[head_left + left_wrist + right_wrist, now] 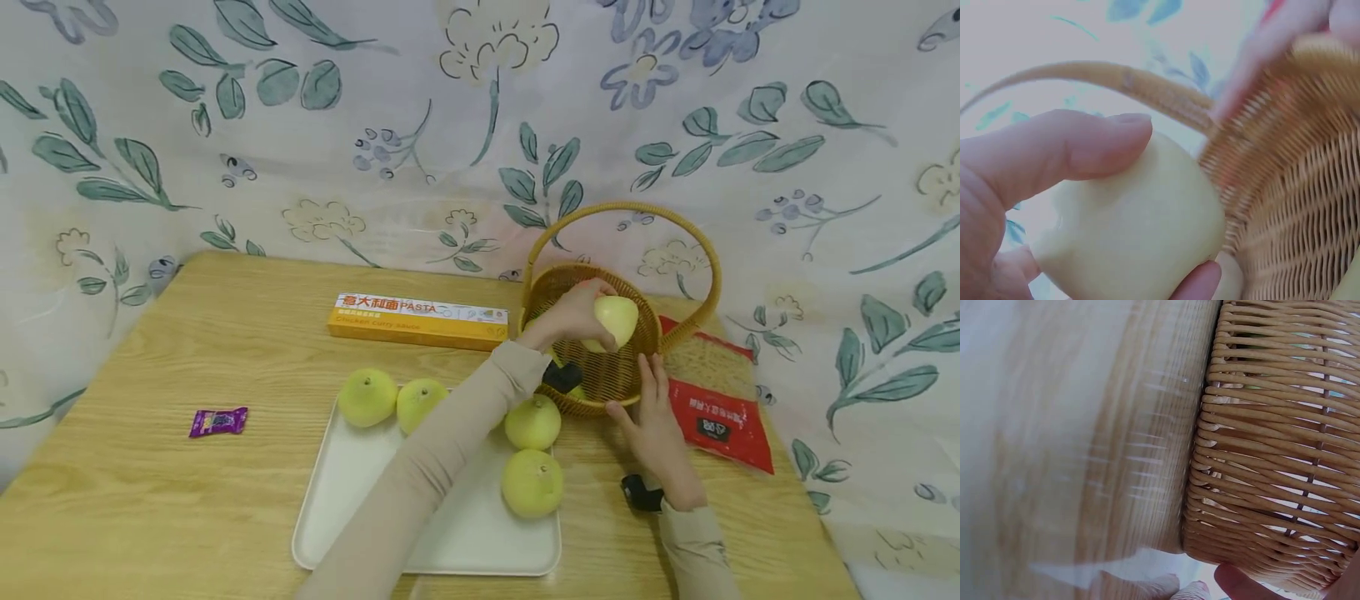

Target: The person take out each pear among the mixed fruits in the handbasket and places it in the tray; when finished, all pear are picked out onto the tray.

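Note:
A pale yellow-green fruit (pixel 616 323) is held in my left hand (pixel 576 315), over the mouth of the wicker basket (pixel 600 407). In the left wrist view the thumb lies across the smooth fruit (pixel 1141 219) and a fingertip shows under it. My right hand (pixel 663 437) touches the basket's near right side with its fingers extended and thumb spread. The right wrist view shows the woven wall (pixel 1266 444) with a thumb (pixel 1241 584) below it. Other yellowish fruit shows partly inside the basket. Several similar fruits (pixel 532 483) sit on a white tray (pixel 360 517).
Behind the tray lies an orange and white pasta box (pixel 416 325). A red bag of pasta (pixel 720 417) rests right of the basket, and a small purple wrapped candy (pixel 218 422) lies at the left. The basket's tall handle (pixel 626 206) arches before the floral backdrop.

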Tool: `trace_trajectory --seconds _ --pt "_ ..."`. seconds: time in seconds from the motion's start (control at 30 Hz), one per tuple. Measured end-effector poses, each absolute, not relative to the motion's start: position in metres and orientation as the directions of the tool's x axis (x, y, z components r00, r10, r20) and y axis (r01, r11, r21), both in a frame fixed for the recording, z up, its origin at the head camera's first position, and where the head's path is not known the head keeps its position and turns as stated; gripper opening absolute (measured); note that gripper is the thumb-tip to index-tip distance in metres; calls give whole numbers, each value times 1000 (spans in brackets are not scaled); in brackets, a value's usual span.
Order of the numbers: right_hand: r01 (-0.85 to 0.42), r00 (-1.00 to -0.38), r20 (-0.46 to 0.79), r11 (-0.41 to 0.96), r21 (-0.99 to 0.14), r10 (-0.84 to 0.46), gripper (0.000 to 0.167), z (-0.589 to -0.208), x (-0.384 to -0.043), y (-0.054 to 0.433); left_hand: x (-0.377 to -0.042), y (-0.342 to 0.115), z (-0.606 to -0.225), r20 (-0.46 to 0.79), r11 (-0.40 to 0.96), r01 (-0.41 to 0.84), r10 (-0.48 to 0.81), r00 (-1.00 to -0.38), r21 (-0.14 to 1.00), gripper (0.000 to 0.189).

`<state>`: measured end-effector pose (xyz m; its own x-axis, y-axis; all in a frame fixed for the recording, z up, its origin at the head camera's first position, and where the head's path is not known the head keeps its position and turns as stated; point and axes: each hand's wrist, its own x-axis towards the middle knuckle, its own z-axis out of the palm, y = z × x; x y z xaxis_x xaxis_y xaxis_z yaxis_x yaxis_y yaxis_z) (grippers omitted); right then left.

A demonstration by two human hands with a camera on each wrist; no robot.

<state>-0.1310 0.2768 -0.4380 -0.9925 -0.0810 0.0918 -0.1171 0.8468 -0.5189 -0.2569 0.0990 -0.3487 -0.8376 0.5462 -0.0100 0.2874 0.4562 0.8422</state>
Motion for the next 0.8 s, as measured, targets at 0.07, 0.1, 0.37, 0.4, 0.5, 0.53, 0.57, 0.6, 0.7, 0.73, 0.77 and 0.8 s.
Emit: trace_trajectory --seconds 0.07,0.1,0.37,0.4,0.5,0.53,0.57,0.6,0.7,0.73,0.77,0.8 --pt "-120 -992 94 847 -518 -83 86 -438 -131 277 -251 94 -346 0 433 276 537 -844 858 77" --pt "-123 -992 97 847 -517 -85 86 -438 -131 277 -247 90 -345 2 422 268 533 -846 866 78" --pt "-130 -991 92 847 -516 -96 86 -440 -131 278 -217 63 -339 42 357 270 533 -845 894 89" --pt "-131 -991 92 846 -516 -97 85 -439 -131 279 -214 59 -339 45 349 269 534 -844 897 90" --pt "-132 -991 95 844 -520 -97 85 -440 -130 279 -202 49 -339 52 321 261 538 -842 911 89" --pt "-134 -990 97 843 -521 -97 85 -440 -130 279 -199 46 -339 57 308 261 541 -839 915 88" --pt "-135 -990 99 842 -522 -97 85 -440 -130 279 -195 43 -339 62 292 259 546 -835 921 87" --pt "-137 -990 103 842 -522 -97 85 -440 -130 279 -191 40 -339 70 279 264 553 -830 923 86" --pt "-144 -989 114 839 -524 -99 85 -440 -130 278 -180 30 -340 92 245 281 580 -810 928 85" --pt "-147 -988 115 838 -526 -101 85 -440 -131 278 -177 26 -341 98 243 291 588 -803 925 86" --pt "-149 -988 116 837 -526 -102 85 -440 -131 278 -173 22 -343 101 243 298 594 -798 923 86" --pt "-151 -988 117 836 -528 -104 85 -439 -131 277 -170 17 -344 100 243 300 599 -795 923 85"
